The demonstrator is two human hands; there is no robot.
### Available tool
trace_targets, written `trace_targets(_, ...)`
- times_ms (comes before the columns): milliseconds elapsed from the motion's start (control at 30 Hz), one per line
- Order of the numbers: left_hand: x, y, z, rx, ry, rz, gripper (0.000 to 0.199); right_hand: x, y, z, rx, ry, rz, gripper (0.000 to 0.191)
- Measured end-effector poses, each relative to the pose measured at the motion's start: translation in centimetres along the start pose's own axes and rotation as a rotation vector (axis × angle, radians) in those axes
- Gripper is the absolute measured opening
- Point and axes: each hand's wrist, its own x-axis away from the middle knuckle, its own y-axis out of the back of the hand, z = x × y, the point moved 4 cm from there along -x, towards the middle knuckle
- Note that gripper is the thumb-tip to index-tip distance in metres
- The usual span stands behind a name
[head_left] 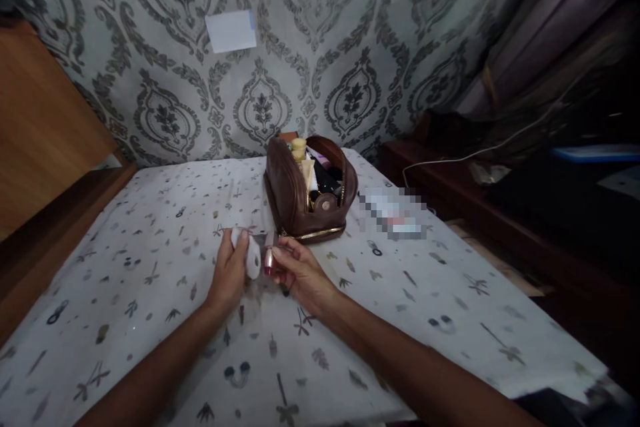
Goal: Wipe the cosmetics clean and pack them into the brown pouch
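the left hand [230, 273] has its fingers clamped on a white wad [254, 260]. the right hand [305, 273] has its fingers pinched on a small pink tube [269, 260]. both things are up in front of the bag [284, 180], over the counter [165, 240], close to each other.

the tube looks small and smooth, so it could slip out if the fingers pinch too lightly, and then it might roll off over the cloth. if the tube is open, it could smear pink on the wad or the cloth, but i can't tell if it is open. the right hand is very near the bag, so a bump could shake the bag. its top is wide open and it looks full, so the jar [299, 147] near the top might tip out if the bag gets knocked.

the thumb and fingers hide part of the tube, and the left hand hides part of the wad. the wad could be tissue or a roll. the low part of the bag's inside is hidden. the blurry patch [395, 215] on the right is all squares, so i can't tell what it is
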Motion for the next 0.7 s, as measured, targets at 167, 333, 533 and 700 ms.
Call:
trace_targets(167, 1.7, -1.5, -1.1, -0.052, -0.102, 0.404, 0.054, 0.0, 0.0, 0.5, -0.049, 0.048, -0.011, 0.044)
trace_targets(333, 0.6, -0.9, -2.1, -0.011, 0.039, 0.867, 0.071, 0.0, 0.3, 1.4, -0.053, 0.093, -0.048, 0.040)
trace_targets(533, -2.2, 0.4, -2.4, 0.028, 0.044, 0.679, 0.029, 0.2, -0.1, 1.2, -0.040, 0.051, -0.020, 0.042)
trace_targets(700, -2.2, 0.8, -3.7, -0.143, -0.208, 0.386, 0.022, 0.6, -0.5, 1.1, 0.009, 0.025, 0.001, 0.042)
